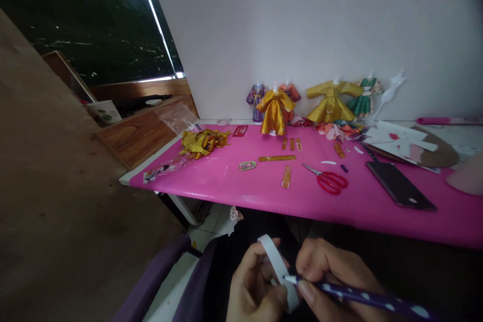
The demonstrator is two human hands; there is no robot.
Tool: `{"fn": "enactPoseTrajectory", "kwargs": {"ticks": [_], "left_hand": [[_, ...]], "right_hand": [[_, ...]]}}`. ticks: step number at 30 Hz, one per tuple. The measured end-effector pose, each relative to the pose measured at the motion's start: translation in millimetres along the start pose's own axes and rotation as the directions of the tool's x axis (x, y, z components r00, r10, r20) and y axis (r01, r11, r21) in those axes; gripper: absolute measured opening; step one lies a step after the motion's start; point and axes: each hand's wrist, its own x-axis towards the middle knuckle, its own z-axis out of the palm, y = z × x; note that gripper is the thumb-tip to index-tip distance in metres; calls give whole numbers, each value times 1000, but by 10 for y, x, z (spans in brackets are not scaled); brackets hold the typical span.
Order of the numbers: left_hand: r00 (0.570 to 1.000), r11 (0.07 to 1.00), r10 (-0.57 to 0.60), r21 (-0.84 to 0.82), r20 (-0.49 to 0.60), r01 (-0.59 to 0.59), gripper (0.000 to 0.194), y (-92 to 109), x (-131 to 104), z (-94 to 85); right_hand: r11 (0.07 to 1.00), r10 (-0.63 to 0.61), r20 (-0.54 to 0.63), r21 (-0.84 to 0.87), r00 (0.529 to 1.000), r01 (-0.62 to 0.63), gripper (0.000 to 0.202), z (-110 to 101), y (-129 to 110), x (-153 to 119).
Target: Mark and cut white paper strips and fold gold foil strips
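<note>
In front of my lap, my left hand (256, 282) pinches a narrow white strip (273, 256), curved like a band, between thumb and fingers. My right hand (332, 276) grips a purple marker pen with white dots (362, 296). Its pale tip meets or nearly meets the face of the strip. Beyond my hands, red-handled scissors (332, 181) lie on the pink tabletop (219, 181). Near them are a gold fabric piece (287, 177), a long gold strip (277, 158) and a small patterned oval case (247, 165).
Small doll robes, one of them gold (277, 110), stand against the wall. A heap of gold fabric (204, 142) lies at the left. A black phone (400, 185) rests at the right, before papers on a brown board (441, 148). A purple chair armrest (154, 276) is at lower left.
</note>
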Motion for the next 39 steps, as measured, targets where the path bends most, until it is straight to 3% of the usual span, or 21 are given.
{"fn": "enactPoseTrajectory", "kwargs": {"ticks": [13,18,23,39], "left_hand": [[1000,999,-1,-43,10,1,38,6,-2,20],[1000,998,6,-57,13,-5,38,15,0,30],[1000,999,-5,-52,30,6,38,33,4,49],[998,1000,-1,-10,58,2,35,23,23,21]], "right_hand": [[1000,-1,-35,0,999,1,17,-2,-3,-13],[1000,-2,5,6,1000,1,17,1,3,-8],[999,26,-59,23,998,-25,16,-11,-55,18],[1000,16,-71,-11,997,-17,18,-10,-72,108]]}}
